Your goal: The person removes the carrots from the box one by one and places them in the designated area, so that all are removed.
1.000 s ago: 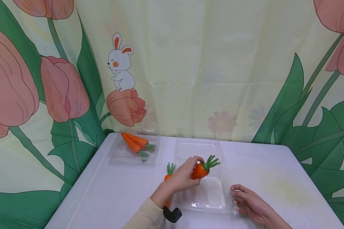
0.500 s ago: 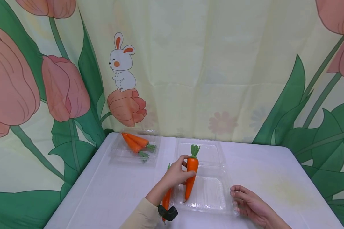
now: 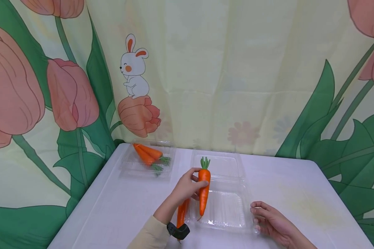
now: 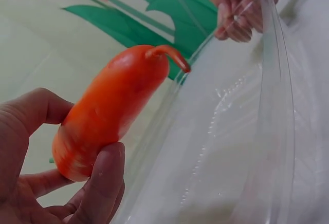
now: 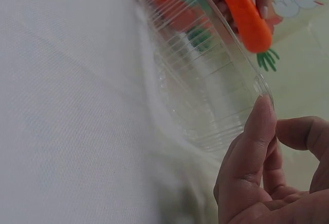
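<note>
My left hand (image 3: 187,185) grips an orange carrot (image 3: 204,190) with a green top, thumb on one side and fingers on the other. The carrot stands nearly upright over the left part of an open clear plastic clamshell container (image 3: 225,226), its thin tip pointing down. In the left wrist view the carrot (image 4: 113,106) lies between thumb and fingers. My right hand (image 3: 272,219) pinches the container's right rim, as the right wrist view shows with the fingertips (image 5: 262,113) at the edge. A second carrot (image 3: 181,214) lies left of the container, partly behind my left wrist.
At the back left, a closed clear container (image 3: 127,166) holds two carrots (image 3: 144,155). The open container's lid (image 3: 216,164) lies flat towards the back of the white table (image 3: 112,207). A printed curtain (image 3: 199,69) hangs behind the table.
My left hand has turned the carrot from green top pointing right to upright with its tip down, then moved slightly left. The right hand stays at the container's rim.
</note>
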`<state>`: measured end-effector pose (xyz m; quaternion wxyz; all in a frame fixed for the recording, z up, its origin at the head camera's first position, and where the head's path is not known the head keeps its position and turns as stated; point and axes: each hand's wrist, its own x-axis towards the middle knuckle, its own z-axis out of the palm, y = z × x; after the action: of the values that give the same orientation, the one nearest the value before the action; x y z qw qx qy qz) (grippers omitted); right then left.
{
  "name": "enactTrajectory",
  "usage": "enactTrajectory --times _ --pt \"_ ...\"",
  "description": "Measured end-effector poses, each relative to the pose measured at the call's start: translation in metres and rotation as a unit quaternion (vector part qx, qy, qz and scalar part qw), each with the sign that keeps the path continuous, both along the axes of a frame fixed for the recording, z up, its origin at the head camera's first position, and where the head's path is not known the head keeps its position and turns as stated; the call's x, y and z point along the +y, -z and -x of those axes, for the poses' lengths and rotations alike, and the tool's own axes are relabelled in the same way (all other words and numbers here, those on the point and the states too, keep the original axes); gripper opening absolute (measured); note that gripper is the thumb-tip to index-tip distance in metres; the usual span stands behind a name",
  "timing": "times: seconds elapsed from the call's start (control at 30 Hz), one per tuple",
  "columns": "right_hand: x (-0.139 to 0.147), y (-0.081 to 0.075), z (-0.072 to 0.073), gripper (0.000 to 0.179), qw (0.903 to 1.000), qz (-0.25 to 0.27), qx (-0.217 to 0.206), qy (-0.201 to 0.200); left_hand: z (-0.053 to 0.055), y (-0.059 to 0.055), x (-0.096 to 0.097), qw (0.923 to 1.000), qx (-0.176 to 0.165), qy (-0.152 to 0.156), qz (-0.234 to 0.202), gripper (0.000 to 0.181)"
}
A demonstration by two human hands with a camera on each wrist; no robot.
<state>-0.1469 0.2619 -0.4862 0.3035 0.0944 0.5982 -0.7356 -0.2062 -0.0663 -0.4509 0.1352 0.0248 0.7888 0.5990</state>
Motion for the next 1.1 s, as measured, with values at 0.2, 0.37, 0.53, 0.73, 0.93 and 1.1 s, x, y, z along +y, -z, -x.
enactTrajectory --times 0.2,0.37,0.53,0.73,0.93,1.1 --pt "-0.001 0.0 0.0 0.011 1.0 -0.002 0.004 -0.002 0.0 0.002 -0.009 1.0 0.002 -0.004 0.005 0.057" --pt "-0.001 0.001 0.0 0.011 1.0 -0.001 0.004 -0.005 -0.004 0.002 -0.023 0.9996 0.008 -0.013 0.022 0.057" --pt "0.0 0.002 0.001 0.012 0.9999 -0.01 0.002 0.002 -0.008 0.002 -0.035 0.999 0.015 -0.025 0.034 0.057" --pt "0.002 0.001 0.002 0.012 0.9999 -0.011 0.0 0.004 -0.016 -0.001 -0.047 0.9982 0.017 -0.041 0.041 0.059" --pt "0.003 0.0 0.002 0.012 0.9999 -0.011 0.002 0.001 -0.022 0.0 -0.061 0.9966 0.017 -0.05 0.063 0.061" --pt "0.004 0.0 0.001 0.013 0.9999 -0.014 0.002 0.004 -0.028 0.005 -0.073 0.9946 0.008 -0.06 0.084 0.061"
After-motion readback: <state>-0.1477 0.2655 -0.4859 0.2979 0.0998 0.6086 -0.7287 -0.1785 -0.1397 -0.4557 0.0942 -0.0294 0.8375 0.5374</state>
